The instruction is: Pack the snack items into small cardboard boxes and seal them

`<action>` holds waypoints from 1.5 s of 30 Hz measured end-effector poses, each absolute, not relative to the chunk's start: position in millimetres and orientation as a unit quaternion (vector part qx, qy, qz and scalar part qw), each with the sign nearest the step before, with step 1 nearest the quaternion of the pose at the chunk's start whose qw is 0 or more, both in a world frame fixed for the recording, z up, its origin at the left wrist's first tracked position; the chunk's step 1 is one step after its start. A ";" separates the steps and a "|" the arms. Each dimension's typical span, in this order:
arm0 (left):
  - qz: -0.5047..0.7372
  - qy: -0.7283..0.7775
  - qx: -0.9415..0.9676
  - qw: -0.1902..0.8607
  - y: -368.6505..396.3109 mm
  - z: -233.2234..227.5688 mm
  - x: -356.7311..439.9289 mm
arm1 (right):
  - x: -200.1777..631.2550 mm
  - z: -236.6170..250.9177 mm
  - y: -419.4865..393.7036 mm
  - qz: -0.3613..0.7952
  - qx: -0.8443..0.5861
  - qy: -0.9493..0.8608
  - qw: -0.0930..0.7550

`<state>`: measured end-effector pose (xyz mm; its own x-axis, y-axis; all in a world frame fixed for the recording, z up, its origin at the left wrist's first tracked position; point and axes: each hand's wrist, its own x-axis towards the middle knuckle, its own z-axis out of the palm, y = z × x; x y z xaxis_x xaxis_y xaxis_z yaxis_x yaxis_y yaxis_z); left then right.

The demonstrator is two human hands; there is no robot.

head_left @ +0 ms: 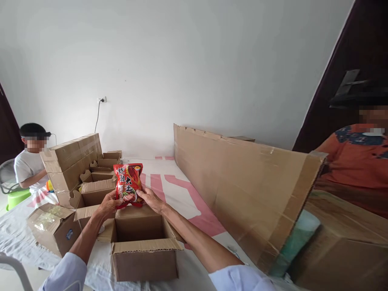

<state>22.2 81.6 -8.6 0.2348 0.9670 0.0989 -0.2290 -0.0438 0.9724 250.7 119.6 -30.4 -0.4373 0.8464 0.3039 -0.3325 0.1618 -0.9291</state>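
Between my fingers, a glossy red snack packet (pixel 128 185) bears bold white characters. Below my hands sits a plain brown cardboard box (pixel 142 246), on a white sheet (pixel 182 190) striped pink. Left, a lime-green basin (pixel 16 198); right, an orange shirt (pixel 351 161).

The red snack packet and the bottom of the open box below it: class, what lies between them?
Nothing: in the head view, the red snack packet, held by left hand and right hand, hangs over the open box, whose inside looks bare.
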 end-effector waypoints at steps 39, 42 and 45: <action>0.544 0.363 0.480 0.585 77.3 -20.8 36.1 | 260.0 -51.5 125.0 0.606 -0.238 -0.604 0.459; 0.523 0.361 0.522 0.569 69.0 -9.0 36.5 | 259.9 -51.6 123.0 0.608 -0.240 -0.594 0.469; 0.507 0.358 0.552 0.557 60.5 1.9 32.4 | 261.3 -48.3 119.2 0.606 -0.238 -0.589 0.479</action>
<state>32.4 60.5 1.9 0.2290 0.9600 0.1608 -0.1704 -0.1231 0.9777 261.3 119.2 -48.3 -0.4286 0.8603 0.2761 -0.3007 0.1523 -0.9415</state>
